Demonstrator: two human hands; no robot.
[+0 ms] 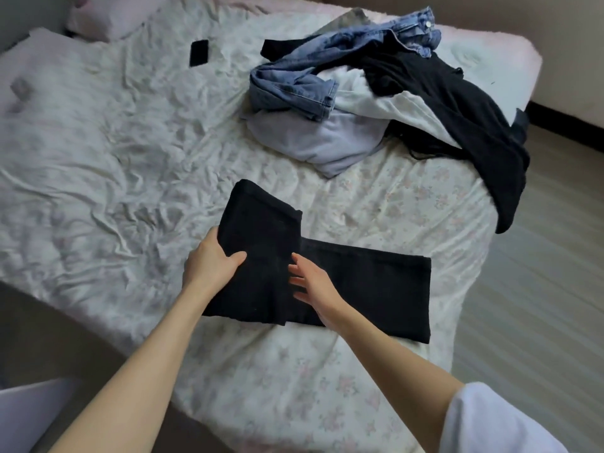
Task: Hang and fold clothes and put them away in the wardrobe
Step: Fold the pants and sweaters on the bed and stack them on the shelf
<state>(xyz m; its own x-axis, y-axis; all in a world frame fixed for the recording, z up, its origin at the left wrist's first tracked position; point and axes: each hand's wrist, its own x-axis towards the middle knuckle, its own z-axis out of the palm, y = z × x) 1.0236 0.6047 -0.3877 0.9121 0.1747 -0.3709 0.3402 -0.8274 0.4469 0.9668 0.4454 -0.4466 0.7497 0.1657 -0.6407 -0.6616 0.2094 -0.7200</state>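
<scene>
Head view. Black trousers [327,276]: on the bed [130,142], near its foot, half folded, one part turned up over the rest. Left hand [212,259]: grips the folded edge. Right hand [310,282]: fingers straight, flat on the cloth at the crease. Advice: pin the crease, bring edges level, smooth before the next fold. Beyond: unfolded pile [376,103] of jeans [300,80] and tops, well apart; phone [198,52] further off. Nothing obstructs.

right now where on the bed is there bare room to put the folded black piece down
Bare sheet lies left of the black garment, between the phone and the left hand; a strip also runs below it along the near edge. The far right is crowded with the clothes pile, reaching the bed's right edge.
</scene>
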